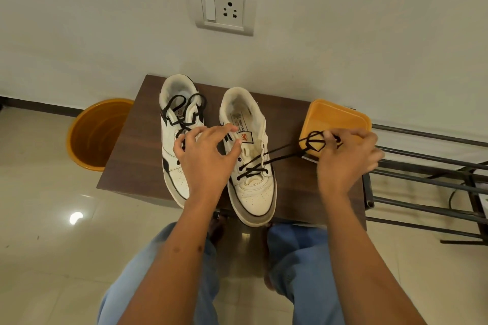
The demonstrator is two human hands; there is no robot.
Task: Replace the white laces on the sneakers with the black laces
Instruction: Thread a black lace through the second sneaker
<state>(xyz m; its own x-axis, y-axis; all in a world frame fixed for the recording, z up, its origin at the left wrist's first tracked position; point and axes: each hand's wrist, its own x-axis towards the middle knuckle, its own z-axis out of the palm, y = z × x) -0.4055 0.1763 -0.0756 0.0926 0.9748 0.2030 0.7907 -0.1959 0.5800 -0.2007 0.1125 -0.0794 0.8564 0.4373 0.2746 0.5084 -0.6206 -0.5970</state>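
A: Head view. Where was the black lace point(284, 155)?

B: Threaded through the lower eyelets of the right-hand sneaker point(250, 155) on the table point(132, 155); loose end pinched in right hand point(346, 158). Left hand point(204, 158) hovered over the sneaker, fingers loose, holding nothing.

A: Handling?

B: Limp, light. Probably best gripped near the tip.

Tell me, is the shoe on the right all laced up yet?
Not yet. The right sneaker has black lace only through its lowest eyelets; the upper ones are empty. The right hand grips the loose lace ends.
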